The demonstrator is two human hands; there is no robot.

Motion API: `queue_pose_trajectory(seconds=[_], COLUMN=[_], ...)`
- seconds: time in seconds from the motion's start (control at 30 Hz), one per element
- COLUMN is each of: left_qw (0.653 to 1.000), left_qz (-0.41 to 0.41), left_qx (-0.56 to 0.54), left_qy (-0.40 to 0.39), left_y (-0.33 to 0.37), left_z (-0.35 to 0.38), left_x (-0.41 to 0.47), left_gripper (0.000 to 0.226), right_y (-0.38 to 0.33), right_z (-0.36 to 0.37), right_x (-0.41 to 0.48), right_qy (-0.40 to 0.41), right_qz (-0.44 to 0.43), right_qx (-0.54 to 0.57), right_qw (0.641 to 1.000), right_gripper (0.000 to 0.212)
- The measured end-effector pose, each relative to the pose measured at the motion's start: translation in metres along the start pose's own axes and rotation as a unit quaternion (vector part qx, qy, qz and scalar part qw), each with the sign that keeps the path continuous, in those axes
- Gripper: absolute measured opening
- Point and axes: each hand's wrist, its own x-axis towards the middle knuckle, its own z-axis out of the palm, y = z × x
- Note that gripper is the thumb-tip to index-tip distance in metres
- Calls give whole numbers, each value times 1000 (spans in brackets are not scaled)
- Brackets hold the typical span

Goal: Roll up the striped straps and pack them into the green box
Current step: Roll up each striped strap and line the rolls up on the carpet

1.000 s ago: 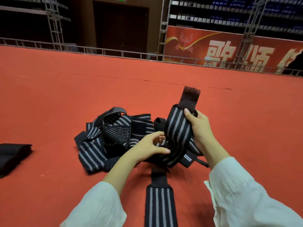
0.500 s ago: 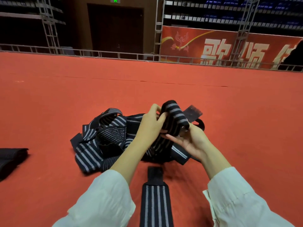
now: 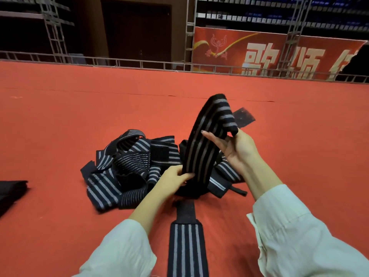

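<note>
A black strap with grey stripes [image 3: 207, 136] stands stretched above the red floor, folded over at its top. My right hand [image 3: 237, 148] holds the folded top end, thumb and fingers around it. My left hand [image 3: 173, 177] pinches the same strap lower down, near the floor. A dark fastener tab [image 3: 243, 116] sticks out behind the fold. To the left lies a tangled pile of several more striped straps [image 3: 127, 166]. Another striped strap [image 3: 186, 246] lies flat between my sleeves. No green box is in view.
Red carpet [image 3: 60, 116] covers the floor all round. A dark folded cloth [image 3: 12, 190] lies at the left edge. A low metal railing [image 3: 139, 63] and a red banner [image 3: 269, 52] close off the far side.
My left hand slid down from the top of the strap to its lower part. The right hand now grips the folded top end, and the strap is pulled out longer and taller.
</note>
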Motion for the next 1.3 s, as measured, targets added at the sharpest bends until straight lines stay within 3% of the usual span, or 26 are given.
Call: queue_pose_trajectory(seconds=[0.07, 0.13, 0.23, 0.6, 0.9, 1.03, 1.2, 1.3], left_qw=[998, 991, 975, 986, 994, 994, 992, 997], left_qz=[13, 22, 34, 35, -1, -6, -35, -11], left_qx=[-5, -84, -183, -154, -113, -92, -1, 6], left_qy=[56, 104, 123, 51, 4, -53, -124, -82], left_y=[0, 20, 65, 108, 135, 127, 98, 97], left_z=[-1, -4, -12, -29, -40, -33, -20, -21], left_x=[1, 1, 1, -48, -150, -206, -245, -246], left_gripper=[18, 27, 21, 27, 29, 17, 17, 28], right_y=[-2, 0, 5, 6, -13, -14, -5, 3], right_z=[-4, -8, -11, 4, 33, 44, 54, 57], right_x=[2, 8, 15, -10, -99, -145, -178, -185], right_qy=[4, 10, 34, 18, -29, -82, -85, -78], right_qz=[-31, -70, -102, -95, -59, -57, -39, -19], right_qx=[10, -16, -103, -217, -298, -313, -431, -458], right_qw=[999, 997, 989, 971, 952, 945, 898, 885], right_gripper=[33, 36, 38, 30, 23, 16, 16, 16])
